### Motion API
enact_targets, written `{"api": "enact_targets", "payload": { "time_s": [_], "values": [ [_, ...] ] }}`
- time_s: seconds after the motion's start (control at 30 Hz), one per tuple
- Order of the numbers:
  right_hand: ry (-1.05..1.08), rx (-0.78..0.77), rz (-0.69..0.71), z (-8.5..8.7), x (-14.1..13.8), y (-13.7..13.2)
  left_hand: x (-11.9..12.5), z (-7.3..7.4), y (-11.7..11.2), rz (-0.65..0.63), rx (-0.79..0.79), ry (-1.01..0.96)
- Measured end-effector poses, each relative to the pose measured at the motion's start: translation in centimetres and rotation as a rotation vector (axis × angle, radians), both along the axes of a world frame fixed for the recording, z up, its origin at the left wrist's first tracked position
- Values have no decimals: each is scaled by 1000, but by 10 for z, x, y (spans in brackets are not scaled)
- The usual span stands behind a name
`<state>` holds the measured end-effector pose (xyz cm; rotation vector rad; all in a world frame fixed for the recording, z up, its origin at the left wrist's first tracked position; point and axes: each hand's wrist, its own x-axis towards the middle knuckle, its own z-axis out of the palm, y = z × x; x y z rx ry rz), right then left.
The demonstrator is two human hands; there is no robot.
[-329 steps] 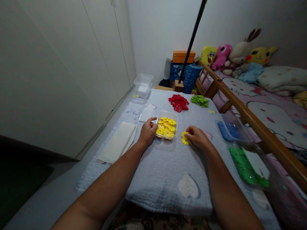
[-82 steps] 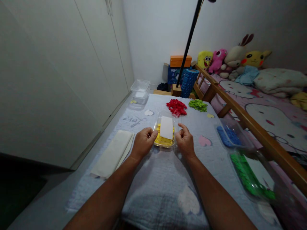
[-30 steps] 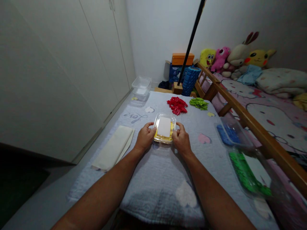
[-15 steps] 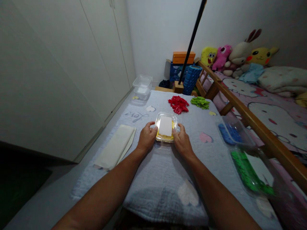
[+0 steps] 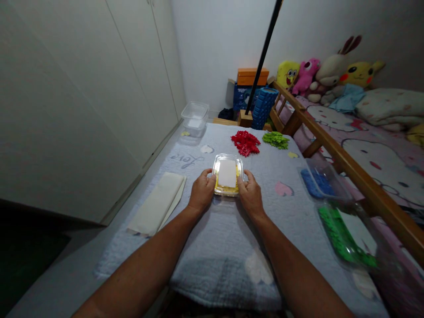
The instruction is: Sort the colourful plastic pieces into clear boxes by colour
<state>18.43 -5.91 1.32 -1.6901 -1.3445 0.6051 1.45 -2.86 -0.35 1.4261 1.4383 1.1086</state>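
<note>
A small clear plastic box [image 5: 228,176] full of yellow flower-shaped pieces sits on the pale quilt [image 5: 218,238]. A clear lid with a white label covers it. My left hand [image 5: 202,192] grips its left side, thumb on the lid's edge. My right hand [image 5: 251,193] grips its right side the same way. Both hands are closed around the box.
A red pile [image 5: 245,142] and a light green pile [image 5: 276,139] lie beyond the box. Clear boxes of blue pieces [image 5: 317,181] and green pieces [image 5: 344,236] sit at right by the wooden bed rail [image 5: 351,170]. Empty clear tubs [image 5: 195,115] stand far left; folded white cloth [image 5: 158,208] lies left.
Eleven seconds ago the box was open and my right hand was on loose yellow pieces. The lid now covers it, and both hands have closed in on its sides.
</note>
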Motion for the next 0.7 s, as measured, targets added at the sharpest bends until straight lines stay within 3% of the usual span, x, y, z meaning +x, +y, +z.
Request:
{"api": "enact_targets", "payload": {
  "time_s": [0.7],
  "values": [
    [-48,-24,-8,-2,0,-1,2,3,-3,-6,-18,-106]
  ]
}}
